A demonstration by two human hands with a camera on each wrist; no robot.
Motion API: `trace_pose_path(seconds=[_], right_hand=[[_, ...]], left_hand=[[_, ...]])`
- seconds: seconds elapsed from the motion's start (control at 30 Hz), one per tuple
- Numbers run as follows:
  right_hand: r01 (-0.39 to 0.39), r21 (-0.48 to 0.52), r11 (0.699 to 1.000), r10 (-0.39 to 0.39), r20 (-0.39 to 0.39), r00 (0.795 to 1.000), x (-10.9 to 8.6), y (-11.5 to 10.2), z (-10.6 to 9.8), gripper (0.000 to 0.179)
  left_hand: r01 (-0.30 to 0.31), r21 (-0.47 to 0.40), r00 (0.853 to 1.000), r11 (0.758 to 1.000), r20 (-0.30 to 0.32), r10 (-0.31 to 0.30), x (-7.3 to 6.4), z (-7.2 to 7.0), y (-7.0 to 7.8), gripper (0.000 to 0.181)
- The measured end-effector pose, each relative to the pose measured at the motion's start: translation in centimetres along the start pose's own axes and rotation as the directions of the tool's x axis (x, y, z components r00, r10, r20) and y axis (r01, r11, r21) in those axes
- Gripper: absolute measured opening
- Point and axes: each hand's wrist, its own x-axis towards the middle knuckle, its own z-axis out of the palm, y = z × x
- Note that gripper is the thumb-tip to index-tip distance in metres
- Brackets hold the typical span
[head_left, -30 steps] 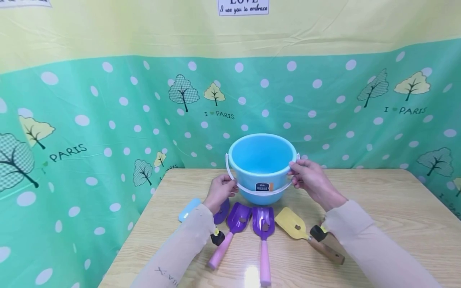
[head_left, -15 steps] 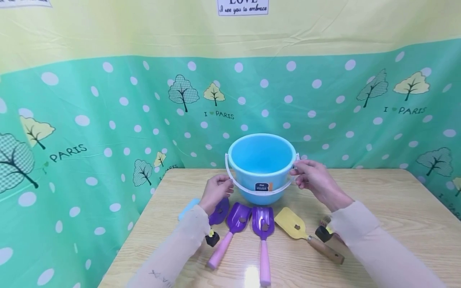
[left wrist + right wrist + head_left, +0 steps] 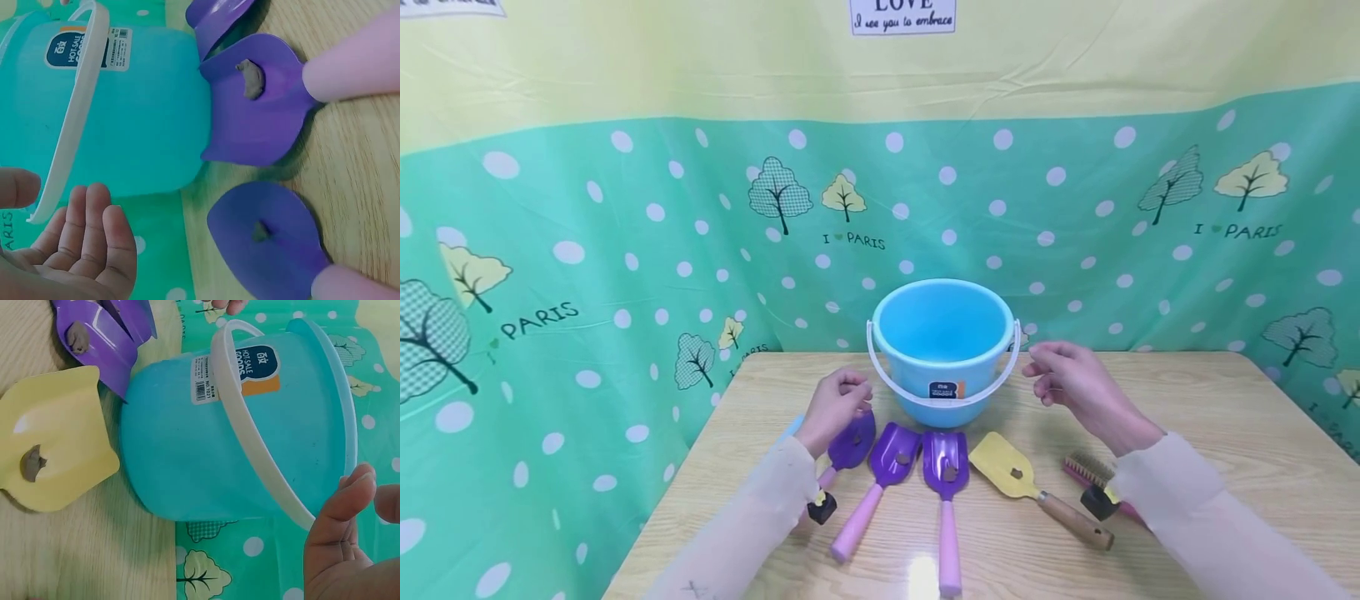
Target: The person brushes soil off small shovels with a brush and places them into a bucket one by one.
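Note:
A light blue bucket (image 3: 917,371) stands upright on the table, its white handle (image 3: 947,403) lowered across the front. My left hand (image 3: 835,408) is off the bucket's left side, holding nothing, with fingers loosely bent. In the left wrist view its thumb and fingers are apart, near the handle. To the right of the bucket is my right hand (image 3: 1086,387), holding nothing, fingers slightly curled. Before the bucket lie purple scoops with pink handles (image 3: 895,454) and a yellow scoop with a wooden handle (image 3: 1000,468). Small brown lumps (image 3: 32,464) sit in the scoops.
A pink-backed bristle brush (image 3: 1090,469) lies partly under my right wrist. Something light blue (image 3: 792,429) shows beside my left wrist, mostly hidden. A green dotted curtain (image 3: 647,208) hangs behind the wooden table's back edge (image 3: 1195,358).
Both hands have let go of the bucket and its handle and drawn apart, the left going left and the right going right. The bucket stays in place. More of the brush shows.

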Motion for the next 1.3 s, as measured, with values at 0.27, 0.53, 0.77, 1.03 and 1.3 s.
trace_pose_path(seconds=[0.27,0.53,0.77,1.03,1.3], right_hand=[[0.004,-0.097,0.995,-0.003,0.013,1.0,-1.2,0.5,-0.7,0.048],[0.0,-0.214,0.977,0.001,0.005,1.0,-2.2,1.3,-1.8,0.048],[-0.01,-0.249,0.968,0.01,0.001,1.0,-3.1,1.9,-2.7,0.056],[-0.034,-0.303,0.952,0.033,-0.01,0.999,-3.9,2.6,-3.2,0.055],[-0.043,-0.379,0.924,0.041,-0.013,0.999,-4.6,3.3,-3.6,0.056]], left_hand=[[0.023,0.04,1.0,0.999,0.019,-0.024,-1.0,-1.1,-0.3,0.023],[0.016,0.076,0.999,0.997,0.028,-0.018,-2.2,-2.6,-0.3,0.023],[0.031,0.161,0.999,0.986,0.021,-0.035,-2.7,-4.0,-1.2,0.02],[0.034,0.203,0.999,0.979,0.031,-0.041,-3.5,-5.3,-1.8,0.016],[0.06,0.237,0.996,0.97,0.044,-0.073,-4.5,-6.5,-2.4,0.017]])
